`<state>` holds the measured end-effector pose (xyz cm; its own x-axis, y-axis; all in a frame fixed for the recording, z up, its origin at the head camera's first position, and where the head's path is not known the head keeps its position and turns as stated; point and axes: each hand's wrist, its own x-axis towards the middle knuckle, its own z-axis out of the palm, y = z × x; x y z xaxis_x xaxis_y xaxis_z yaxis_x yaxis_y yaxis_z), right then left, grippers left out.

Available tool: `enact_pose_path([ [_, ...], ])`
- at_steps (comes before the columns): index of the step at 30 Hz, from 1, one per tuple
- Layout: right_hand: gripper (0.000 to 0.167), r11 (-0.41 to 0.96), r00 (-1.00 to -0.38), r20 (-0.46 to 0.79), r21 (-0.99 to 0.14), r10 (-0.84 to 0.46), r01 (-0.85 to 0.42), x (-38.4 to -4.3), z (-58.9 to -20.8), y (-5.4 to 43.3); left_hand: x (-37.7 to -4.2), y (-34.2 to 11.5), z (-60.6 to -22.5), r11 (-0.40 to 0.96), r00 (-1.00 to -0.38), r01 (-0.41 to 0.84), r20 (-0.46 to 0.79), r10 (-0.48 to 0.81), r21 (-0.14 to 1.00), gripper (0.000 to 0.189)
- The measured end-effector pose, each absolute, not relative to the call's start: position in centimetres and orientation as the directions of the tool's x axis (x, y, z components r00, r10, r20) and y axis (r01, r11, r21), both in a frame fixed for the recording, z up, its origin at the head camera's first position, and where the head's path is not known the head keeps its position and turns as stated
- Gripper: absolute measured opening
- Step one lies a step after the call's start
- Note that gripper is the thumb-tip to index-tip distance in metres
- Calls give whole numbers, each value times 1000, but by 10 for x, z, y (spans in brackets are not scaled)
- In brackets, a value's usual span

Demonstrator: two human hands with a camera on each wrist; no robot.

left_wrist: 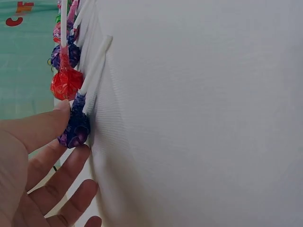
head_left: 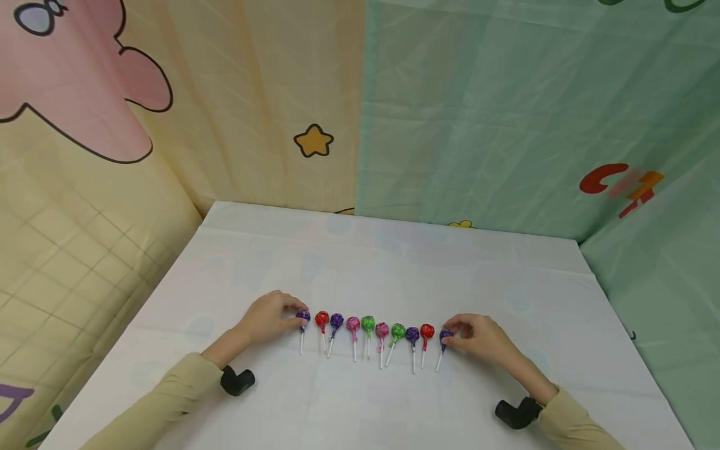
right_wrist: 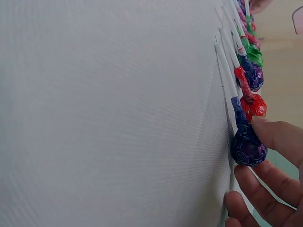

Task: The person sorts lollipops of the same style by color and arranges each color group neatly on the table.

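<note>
A row of wrapped lollipops lies side by side on the white table, sticks pointing toward me. My left hand (head_left: 271, 319) pinches the purple lollipop (head_left: 303, 315) at the left end by its candy head, thumb on one side and fingertips on the other. At the right end, my right hand (head_left: 482, 337) pinches another purple lollipop (right_wrist: 249, 146) the same way. Beside the left one sits a red lollipop (left_wrist: 66, 84); a second red lollipop (head_left: 427, 331) neighbours the right one. Between them are purple, pink and green lollipops (head_left: 368, 323).
The white-covered table (head_left: 360, 262) reaches back to a yellow and green printed curtain (head_left: 472, 125). A black wrist camera mount (head_left: 237, 380) is under the left wrist, and another black mount (head_left: 517, 413) under the right.
</note>
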<state>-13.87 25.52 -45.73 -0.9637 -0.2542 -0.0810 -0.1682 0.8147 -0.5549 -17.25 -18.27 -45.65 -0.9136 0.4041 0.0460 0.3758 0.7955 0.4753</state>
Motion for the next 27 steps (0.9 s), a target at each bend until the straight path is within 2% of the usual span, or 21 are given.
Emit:
enact_pose_path([
  [7,28,805,-964,-83,-571,-252,-161,-138,-457,256,-176,-178,-452,805,-940,264,-45,338,531,24],
  [27,31,816,-965,-114,-563,-234,-132,-139,-457,254,-170,-173,-452,819,-964,198,-44,263,539,21],
])
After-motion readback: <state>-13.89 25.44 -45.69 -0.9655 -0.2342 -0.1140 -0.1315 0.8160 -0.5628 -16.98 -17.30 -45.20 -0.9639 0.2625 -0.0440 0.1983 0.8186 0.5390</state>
